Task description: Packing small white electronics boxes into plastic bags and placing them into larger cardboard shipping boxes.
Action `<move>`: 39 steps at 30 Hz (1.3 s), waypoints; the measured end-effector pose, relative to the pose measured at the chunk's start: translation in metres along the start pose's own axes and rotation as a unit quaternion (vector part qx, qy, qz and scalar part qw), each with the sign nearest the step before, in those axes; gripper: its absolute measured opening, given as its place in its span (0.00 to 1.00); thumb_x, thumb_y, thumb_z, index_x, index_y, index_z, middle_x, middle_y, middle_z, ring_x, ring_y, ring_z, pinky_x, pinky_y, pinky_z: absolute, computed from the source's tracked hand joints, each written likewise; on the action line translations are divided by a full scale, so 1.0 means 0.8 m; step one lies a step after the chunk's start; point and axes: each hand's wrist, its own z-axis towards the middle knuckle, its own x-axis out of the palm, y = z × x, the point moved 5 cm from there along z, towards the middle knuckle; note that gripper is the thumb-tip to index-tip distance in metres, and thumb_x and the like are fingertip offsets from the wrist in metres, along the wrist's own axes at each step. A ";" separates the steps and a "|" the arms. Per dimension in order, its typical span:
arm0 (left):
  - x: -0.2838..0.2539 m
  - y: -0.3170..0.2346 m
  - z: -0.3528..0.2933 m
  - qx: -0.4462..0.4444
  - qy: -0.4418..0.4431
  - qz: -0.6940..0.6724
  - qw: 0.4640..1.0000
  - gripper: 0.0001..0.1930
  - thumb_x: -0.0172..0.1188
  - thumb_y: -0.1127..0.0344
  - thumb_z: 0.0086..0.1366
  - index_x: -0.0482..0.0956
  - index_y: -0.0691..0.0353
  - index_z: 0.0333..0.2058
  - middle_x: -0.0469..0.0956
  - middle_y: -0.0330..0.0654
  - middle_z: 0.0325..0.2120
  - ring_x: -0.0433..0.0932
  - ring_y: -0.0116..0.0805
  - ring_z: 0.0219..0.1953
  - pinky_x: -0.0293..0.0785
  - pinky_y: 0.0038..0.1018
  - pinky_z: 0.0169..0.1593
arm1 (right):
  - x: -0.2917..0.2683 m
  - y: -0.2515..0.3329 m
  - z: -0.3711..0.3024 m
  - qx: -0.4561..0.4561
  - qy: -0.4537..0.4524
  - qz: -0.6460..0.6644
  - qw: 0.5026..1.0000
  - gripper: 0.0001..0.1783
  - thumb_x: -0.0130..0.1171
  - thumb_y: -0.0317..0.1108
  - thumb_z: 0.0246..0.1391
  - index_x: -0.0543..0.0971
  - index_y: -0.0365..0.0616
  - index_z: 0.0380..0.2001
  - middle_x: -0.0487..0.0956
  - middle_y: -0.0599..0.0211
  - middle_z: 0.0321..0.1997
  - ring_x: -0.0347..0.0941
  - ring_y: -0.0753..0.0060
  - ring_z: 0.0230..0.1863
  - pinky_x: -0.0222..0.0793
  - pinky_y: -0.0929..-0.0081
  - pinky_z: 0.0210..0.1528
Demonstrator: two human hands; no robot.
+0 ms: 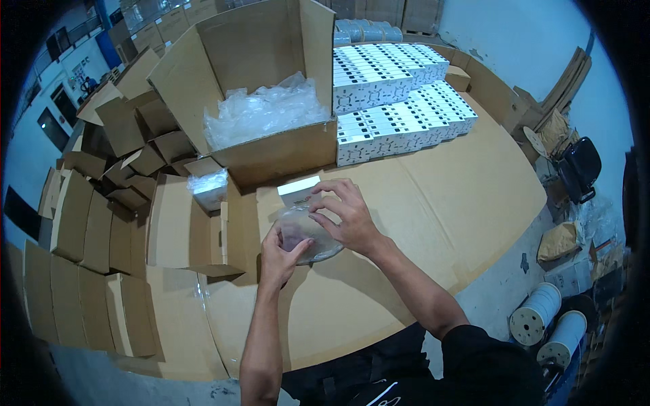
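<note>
Many white cardboard boxes (372, 96) are already stacked beyond the right hand (347, 215), grip unclear — one clear plastic bag (321, 248), unboxed, is clamped in the left hand (276, 258).

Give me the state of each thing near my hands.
Clear plastic wrapping: held in the left hand, right hand at its edge
Large brown cardboard box: open, holding crumpled clear plastic
Smaller brown cardboard box: open, holding a shiny plastic-wrapped bundle
Patterned white rectangular boxes: stacked
Single white box: partly hidden, open or closed unclear
</note>
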 end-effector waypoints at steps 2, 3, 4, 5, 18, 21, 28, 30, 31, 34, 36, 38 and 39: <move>-0.001 -0.007 -0.001 0.002 -0.033 -0.023 0.999 0.20 0.75 0.71 0.57 0.76 0.65 0.45 0.83 0.43 0.39 0.82 0.29 0.41 0.78 0.28 0.48 | 0.004 0.002 0.001 -0.005 0.011 0.022 1.000 0.10 0.71 0.27 0.47 0.82 0.47 0.34 0.79 0.66 0.45 0.74 0.58 0.51 0.67 0.60 0.53; -0.003 -0.004 -0.001 0.003 -0.036 -0.022 0.999 0.20 0.75 0.71 0.57 0.76 0.65 0.45 0.83 0.43 0.39 0.82 0.29 0.41 0.78 0.28 0.48 | 0.005 0.002 0.003 -0.007 0.011 0.024 1.000 0.10 0.71 0.27 0.47 0.82 0.47 0.34 0.79 0.66 0.45 0.74 0.58 0.51 0.67 0.60 0.53; -0.005 -0.001 -0.002 -0.001 -0.051 0.007 0.999 0.20 0.75 0.71 0.57 0.76 0.65 0.45 0.83 0.43 0.40 0.82 0.30 0.41 0.78 0.28 0.47 | 0.008 0.005 0.005 -0.034 0.040 0.029 0.998 0.10 0.71 0.27 0.47 0.81 0.46 0.33 0.79 0.67 0.43 0.75 0.60 0.48 0.68 0.61 0.52; -0.008 0.002 -0.002 -0.006 -0.065 0.035 0.997 0.20 0.75 0.71 0.58 0.76 0.65 0.45 0.83 0.44 0.40 0.82 0.30 0.42 0.78 0.29 0.47 | 0.012 0.008 0.008 -0.061 0.069 0.033 0.995 0.10 0.71 0.26 0.47 0.81 0.46 0.33 0.79 0.68 0.40 0.76 0.62 0.46 0.68 0.63 0.52; -0.007 -0.004 -0.016 -0.047 -0.038 0.076 0.995 0.20 0.75 0.69 0.58 0.77 0.64 0.47 0.84 0.42 0.38 0.82 0.31 0.41 0.77 0.31 0.48 | 0.021 0.015 0.030 -0.120 0.172 -0.045 0.977 0.12 0.72 0.33 0.47 0.81 0.47 0.36 0.77 0.69 0.46 0.72 0.61 0.52 0.66 0.62 0.55; -0.007 -0.007 -0.014 0.004 -0.045 0.109 0.993 0.21 0.76 0.67 0.57 0.77 0.64 0.46 0.85 0.45 0.37 0.83 0.31 0.39 0.79 0.31 0.46 | 0.023 0.018 0.030 -0.074 0.107 -0.017 0.991 0.11 0.71 0.34 0.48 0.80 0.47 0.35 0.77 0.68 0.45 0.71 0.61 0.51 0.64 0.61 0.54; -0.005 -0.006 -0.011 -0.013 -0.046 0.103 0.994 0.22 0.77 0.65 0.56 0.77 0.65 0.45 0.85 0.47 0.37 0.84 0.36 0.40 0.79 0.34 0.46 | 0.029 0.010 0.017 -0.072 0.085 0.002 0.994 0.08 0.70 0.31 0.49 0.79 0.45 0.29 0.76 0.66 0.42 0.71 0.61 0.47 0.66 0.61 0.51; -0.004 -0.005 -0.009 -0.011 -0.046 0.109 0.993 0.23 0.77 0.65 0.55 0.77 0.65 0.45 0.85 0.47 0.37 0.84 0.37 0.40 0.79 0.34 0.46 | 0.029 0.007 0.012 -0.081 0.066 0.008 0.995 0.08 0.70 0.30 0.48 0.78 0.44 0.29 0.76 0.66 0.41 0.72 0.61 0.46 0.66 0.61 0.49; -0.004 -0.003 -0.009 -0.026 -0.037 0.116 0.992 0.23 0.76 0.67 0.56 0.77 0.64 0.48 0.84 0.46 0.40 0.83 0.35 0.43 0.79 0.33 0.48 | 0.029 0.010 0.012 -0.096 0.060 0.019 0.993 0.08 0.69 0.30 0.48 0.78 0.44 0.28 0.75 0.66 0.39 0.72 0.61 0.45 0.66 0.61 0.49; -0.004 -0.009 -0.011 -0.050 -0.029 0.127 0.990 0.24 0.75 0.70 0.57 0.76 0.64 0.51 0.83 0.44 0.43 0.81 0.33 0.45 0.78 0.32 0.51 | 0.035 0.013 0.013 -0.114 0.078 0.025 0.990 0.09 0.70 0.28 0.47 0.78 0.44 0.30 0.76 0.65 0.38 0.73 0.60 0.44 0.67 0.62 0.49; -0.004 -0.004 -0.010 -0.058 -0.030 0.129 0.989 0.24 0.75 0.70 0.57 0.76 0.64 0.51 0.83 0.44 0.43 0.81 0.33 0.46 0.77 0.32 0.51 | 0.039 0.011 0.013 -0.118 0.103 0.020 0.988 0.11 0.71 0.27 0.45 0.79 0.44 0.32 0.77 0.65 0.38 0.74 0.61 0.44 0.68 0.62 0.50; -0.006 0.004 -0.007 -0.059 -0.019 0.105 0.993 0.24 0.75 0.70 0.58 0.76 0.64 0.51 0.83 0.43 0.43 0.81 0.33 0.46 0.77 0.31 0.51 | 0.046 0.008 0.013 -0.096 0.161 0.045 0.981 0.10 0.69 0.29 0.48 0.77 0.44 0.32 0.78 0.64 0.36 0.74 0.60 0.42 0.67 0.62 0.48; -0.006 0.006 -0.008 -0.059 -0.019 0.104 0.993 0.24 0.75 0.70 0.58 0.76 0.64 0.51 0.83 0.43 0.43 0.81 0.33 0.46 0.77 0.31 0.51 | 0.046 0.007 0.014 -0.096 0.161 0.045 0.981 0.10 0.69 0.29 0.48 0.77 0.44 0.32 0.78 0.64 0.36 0.74 0.60 0.42 0.67 0.62 0.48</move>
